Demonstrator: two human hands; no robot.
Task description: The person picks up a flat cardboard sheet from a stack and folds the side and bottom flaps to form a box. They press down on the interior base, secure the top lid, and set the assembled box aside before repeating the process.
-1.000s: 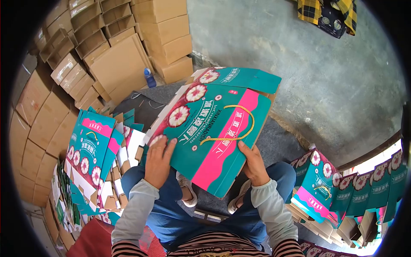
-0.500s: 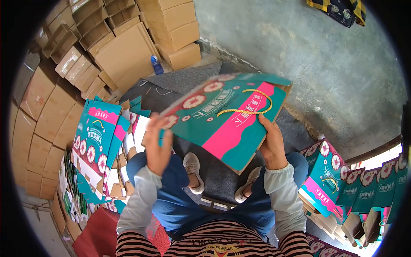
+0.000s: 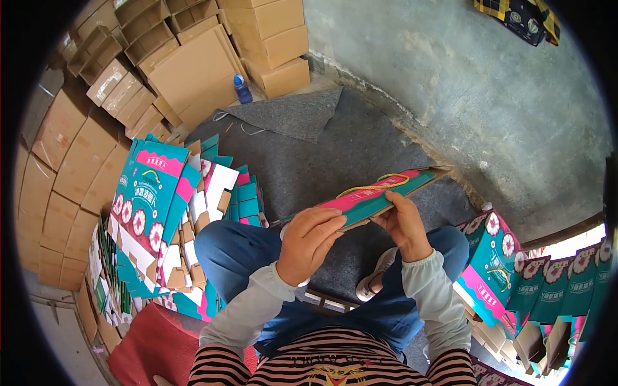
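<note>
A teal and pink printed cardboard gift box with a yellow rope handle is tilted nearly edge-on above my knees. My left hand is closed at its near left corner, with the fingers over the edge and the thumb hidden. At the near edge, my right hand pinches the box, its thumb on the printed face and its fingers underneath. The box's far side is out of sight.
Flat printed boxes are piled on my left beside a red cloth. Standing printed boxes line the right. Brown cartons are stacked at the back near a blue bottle. A concrete wall rises at the far right.
The box has tipped from showing its broad printed face to nearly edge-on, and lower. My left hand has moved right and down onto its near corner. My right hand keeps its hold.
</note>
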